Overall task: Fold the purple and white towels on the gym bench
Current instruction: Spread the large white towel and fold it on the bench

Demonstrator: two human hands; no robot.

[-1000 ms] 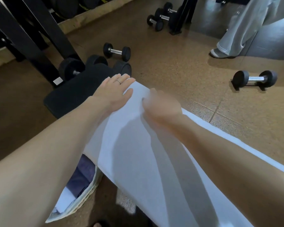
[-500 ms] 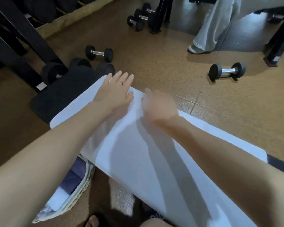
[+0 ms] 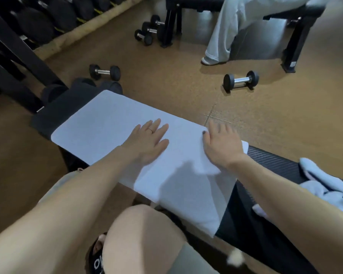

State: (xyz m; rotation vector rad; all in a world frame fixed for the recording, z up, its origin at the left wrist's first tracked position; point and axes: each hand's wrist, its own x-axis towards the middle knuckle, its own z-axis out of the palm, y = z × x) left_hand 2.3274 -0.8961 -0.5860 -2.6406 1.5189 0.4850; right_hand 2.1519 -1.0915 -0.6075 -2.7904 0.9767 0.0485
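Observation:
A white towel (image 3: pixel 99 119) lies spread flat along the black gym bench (image 3: pixel 273 165), its near edge hanging over the side. My left hand (image 3: pixel 149 141) rests flat on the towel's middle, fingers spread. My right hand (image 3: pixel 223 145) lies palm down on the towel's right end, where the cloth bunches under the wrist. A second, pale towel (image 3: pixel 323 184) sits crumpled on the bench at the far right, partly behind my right forearm.
Dumbbells lie on the brown floor: one (image 3: pixel 104 71) beyond the bench's left end, one (image 3: pixel 241 81) to the right, a pair (image 3: pixel 147 31) further back. A person's leg (image 3: pixel 222 36) stands by another bench. My knee (image 3: pixel 145 234) is below the bench.
Both hands have slid to the right along the white towel, from its far left end to its middle and right end. The view has shifted right, and the crumpled towel now shows.

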